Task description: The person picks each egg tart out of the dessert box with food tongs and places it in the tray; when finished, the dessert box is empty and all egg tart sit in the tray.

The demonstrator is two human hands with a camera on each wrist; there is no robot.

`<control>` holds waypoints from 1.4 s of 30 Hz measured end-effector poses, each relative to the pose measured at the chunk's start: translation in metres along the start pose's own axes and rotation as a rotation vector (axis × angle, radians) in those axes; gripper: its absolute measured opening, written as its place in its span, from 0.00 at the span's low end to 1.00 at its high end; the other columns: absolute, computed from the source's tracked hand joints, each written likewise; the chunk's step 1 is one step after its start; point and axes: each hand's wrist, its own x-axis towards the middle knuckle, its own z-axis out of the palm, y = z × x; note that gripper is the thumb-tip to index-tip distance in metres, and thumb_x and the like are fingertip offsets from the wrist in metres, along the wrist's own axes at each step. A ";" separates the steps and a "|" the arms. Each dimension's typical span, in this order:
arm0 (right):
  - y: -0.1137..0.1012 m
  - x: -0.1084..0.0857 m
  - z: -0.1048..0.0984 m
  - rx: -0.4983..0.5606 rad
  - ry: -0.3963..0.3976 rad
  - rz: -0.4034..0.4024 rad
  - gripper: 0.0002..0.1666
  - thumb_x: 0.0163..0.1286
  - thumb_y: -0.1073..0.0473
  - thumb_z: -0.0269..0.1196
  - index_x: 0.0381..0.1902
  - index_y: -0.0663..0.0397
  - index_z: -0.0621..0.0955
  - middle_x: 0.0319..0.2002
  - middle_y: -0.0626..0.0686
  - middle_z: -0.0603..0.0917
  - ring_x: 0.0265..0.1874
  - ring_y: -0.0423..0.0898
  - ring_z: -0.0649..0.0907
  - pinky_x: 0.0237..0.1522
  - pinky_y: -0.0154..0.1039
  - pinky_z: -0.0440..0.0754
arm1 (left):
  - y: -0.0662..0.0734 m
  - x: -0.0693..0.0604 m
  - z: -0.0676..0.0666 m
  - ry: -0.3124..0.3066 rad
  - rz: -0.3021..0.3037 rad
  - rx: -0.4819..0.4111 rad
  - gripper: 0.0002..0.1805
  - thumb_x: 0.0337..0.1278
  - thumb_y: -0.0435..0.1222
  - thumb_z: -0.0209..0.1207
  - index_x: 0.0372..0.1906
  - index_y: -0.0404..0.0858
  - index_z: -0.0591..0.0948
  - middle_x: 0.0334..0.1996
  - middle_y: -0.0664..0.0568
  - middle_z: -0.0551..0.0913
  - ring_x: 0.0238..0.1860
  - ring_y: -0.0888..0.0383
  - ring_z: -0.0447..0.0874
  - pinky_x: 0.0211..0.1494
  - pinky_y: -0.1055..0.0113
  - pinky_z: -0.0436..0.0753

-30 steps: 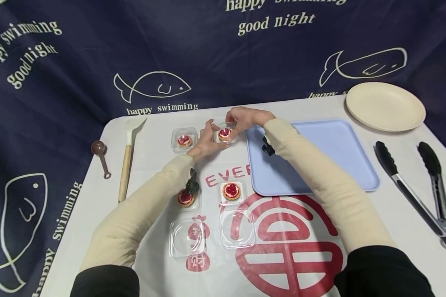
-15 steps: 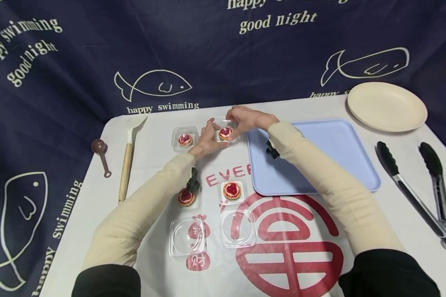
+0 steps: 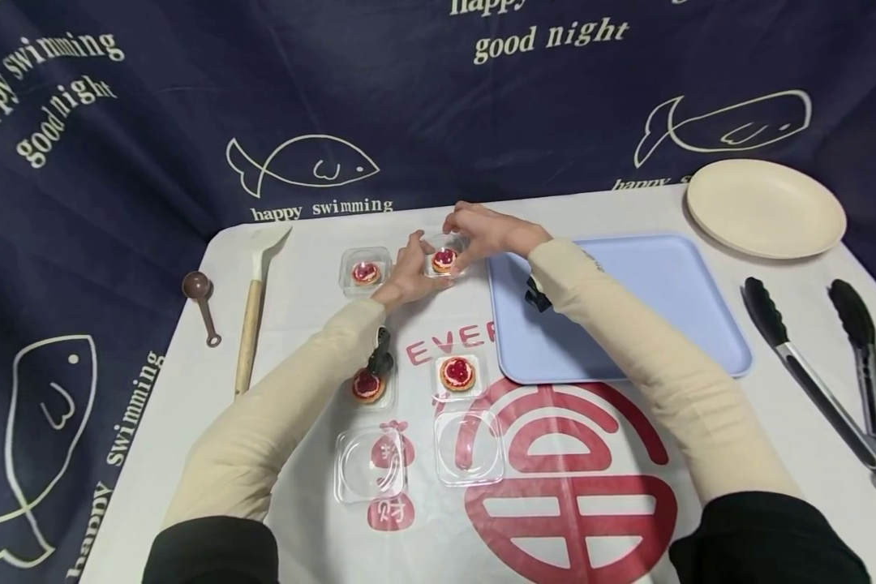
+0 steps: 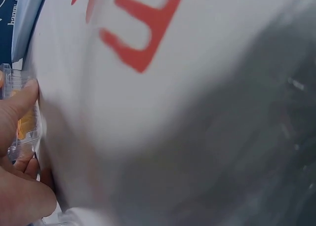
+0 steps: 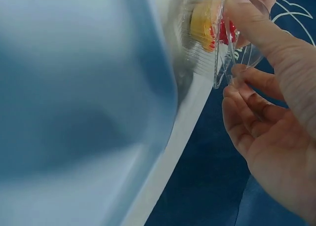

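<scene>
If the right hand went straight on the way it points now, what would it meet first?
The right hand is touching the clear tart box, so that comes first. Beyond it, the left hand, at the box's other side, looks next in line, though depth there is hard to judge.

In the head view's upper centre, the tart box is glossy, clear plastic. At far right, the tongs have shiny metal arms; at left, the spatula handle is matt wood.
</scene>
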 end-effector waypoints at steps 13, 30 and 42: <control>0.000 -0.011 0.005 0.016 0.137 -0.086 0.42 0.48 0.51 0.78 0.56 0.69 0.77 0.52 0.62 0.77 0.47 0.55 0.74 0.53 0.47 0.74 | 0.010 0.003 -0.010 -0.089 -0.007 0.081 0.60 0.46 0.39 0.73 0.73 0.25 0.43 0.72 0.32 0.51 0.73 0.40 0.51 0.77 0.57 0.54; -0.007 -0.026 0.007 -0.104 0.375 -0.197 0.44 0.49 0.42 0.77 0.55 0.67 0.78 0.49 0.59 0.77 0.47 0.54 0.73 0.51 0.46 0.75 | 0.022 -0.006 -0.042 0.020 0.398 0.537 0.44 0.48 0.43 0.72 0.65 0.27 0.64 0.57 0.37 0.69 0.59 0.41 0.69 0.56 0.47 0.76; -0.017 -0.044 0.002 0.579 0.183 0.109 0.41 0.78 0.36 0.35 0.63 0.67 0.73 0.47 0.65 0.84 0.46 0.58 0.83 0.53 0.48 0.81 | 0.029 -0.021 -0.038 0.303 0.621 0.617 0.42 0.45 0.38 0.70 0.64 0.23 0.65 0.53 0.35 0.72 0.50 0.42 0.71 0.49 0.53 0.77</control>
